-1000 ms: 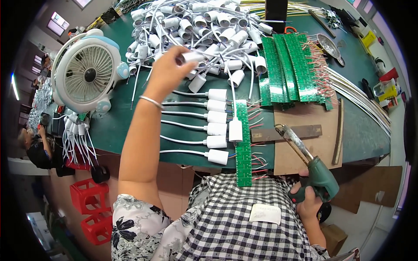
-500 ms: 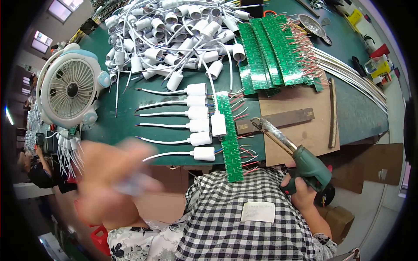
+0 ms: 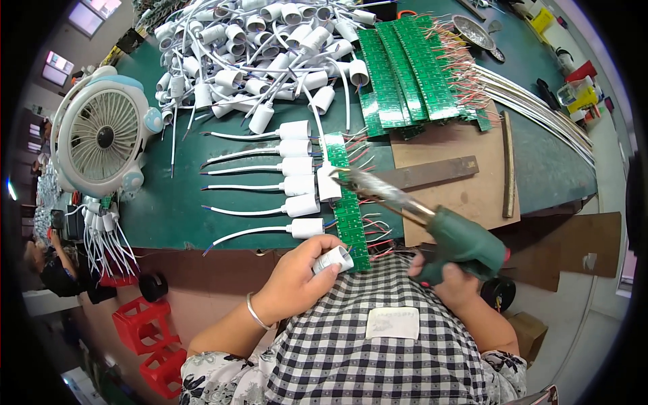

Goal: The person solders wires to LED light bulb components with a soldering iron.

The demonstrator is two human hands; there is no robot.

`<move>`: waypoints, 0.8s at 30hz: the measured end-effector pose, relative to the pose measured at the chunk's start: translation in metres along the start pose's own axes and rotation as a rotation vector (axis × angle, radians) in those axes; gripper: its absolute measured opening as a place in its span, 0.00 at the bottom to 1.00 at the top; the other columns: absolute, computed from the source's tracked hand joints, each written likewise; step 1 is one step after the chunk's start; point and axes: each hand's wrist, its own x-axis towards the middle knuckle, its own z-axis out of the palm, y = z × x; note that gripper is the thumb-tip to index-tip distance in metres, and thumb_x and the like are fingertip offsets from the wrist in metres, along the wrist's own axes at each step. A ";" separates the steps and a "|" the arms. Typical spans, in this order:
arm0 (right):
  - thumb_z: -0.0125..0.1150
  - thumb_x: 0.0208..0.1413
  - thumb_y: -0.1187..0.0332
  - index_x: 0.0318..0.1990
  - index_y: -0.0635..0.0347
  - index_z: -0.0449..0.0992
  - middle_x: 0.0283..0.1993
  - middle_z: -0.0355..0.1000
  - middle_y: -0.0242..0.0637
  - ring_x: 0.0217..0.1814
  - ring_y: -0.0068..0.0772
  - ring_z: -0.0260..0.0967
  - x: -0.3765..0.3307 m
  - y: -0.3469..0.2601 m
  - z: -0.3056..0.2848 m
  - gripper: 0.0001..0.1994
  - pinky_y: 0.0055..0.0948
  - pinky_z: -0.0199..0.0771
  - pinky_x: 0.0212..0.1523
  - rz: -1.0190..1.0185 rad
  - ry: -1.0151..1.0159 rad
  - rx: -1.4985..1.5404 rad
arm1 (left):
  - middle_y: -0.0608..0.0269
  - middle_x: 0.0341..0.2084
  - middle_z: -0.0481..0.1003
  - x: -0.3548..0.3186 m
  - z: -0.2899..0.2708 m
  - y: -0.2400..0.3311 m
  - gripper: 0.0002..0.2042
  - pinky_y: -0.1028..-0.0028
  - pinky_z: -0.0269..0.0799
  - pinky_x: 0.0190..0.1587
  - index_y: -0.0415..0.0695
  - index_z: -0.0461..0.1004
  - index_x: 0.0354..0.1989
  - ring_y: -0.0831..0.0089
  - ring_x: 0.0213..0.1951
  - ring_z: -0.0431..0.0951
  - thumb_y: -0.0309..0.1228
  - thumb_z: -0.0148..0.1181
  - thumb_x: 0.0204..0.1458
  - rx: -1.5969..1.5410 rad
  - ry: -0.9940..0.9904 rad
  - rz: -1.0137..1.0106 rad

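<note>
My left hand is closed around a white cylindrical socket, its hollow end facing the lower end of a green circuit board strip. In my right hand is a green soldering gun, its tip near the strip's middle. Several white sockets with cables lie in a row along the strip's left side, cables pointing left. One more socket lies on the strip, its cable running up. Red and white wires stick out from the strip's right edge.
A heap of white sockets covers the back of the green table. Stacked circuit boards lie right of it. A brown board carries a dark metal bar. A fan stands left; red stools are on the floor.
My left hand has come in from the left, to the strip's lower end, and now holds a socket there. My right hand has moved the soldering gun left, over the strip.
</note>
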 end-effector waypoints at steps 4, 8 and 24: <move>0.57 0.55 0.67 0.48 0.65 0.68 0.42 0.71 0.38 0.42 0.26 0.70 0.026 -0.015 0.037 0.15 0.24 0.72 0.43 0.152 0.016 -0.348 | 0.57 0.34 0.74 0.006 0.014 0.000 0.12 0.73 0.69 0.38 0.39 0.68 0.45 0.70 0.34 0.74 0.27 0.55 0.52 0.017 0.051 0.103; 0.64 0.48 0.76 0.49 0.60 0.70 0.42 0.73 0.30 0.41 0.15 0.71 0.033 -0.009 0.052 0.18 0.18 0.72 0.42 0.191 0.080 -0.133 | 0.56 0.32 0.74 0.010 0.018 0.004 0.11 0.72 0.70 0.37 0.39 0.70 0.42 0.69 0.32 0.75 0.28 0.56 0.52 0.044 0.019 0.086; 0.62 0.51 0.74 0.43 0.61 0.71 0.39 0.73 0.30 0.40 0.17 0.71 0.036 0.008 0.064 0.12 0.20 0.71 0.41 0.143 0.054 -0.207 | 0.59 0.25 0.74 0.006 0.018 0.000 0.05 0.74 0.68 0.31 0.38 0.73 0.31 0.69 0.27 0.75 0.24 0.59 0.45 0.333 0.218 0.296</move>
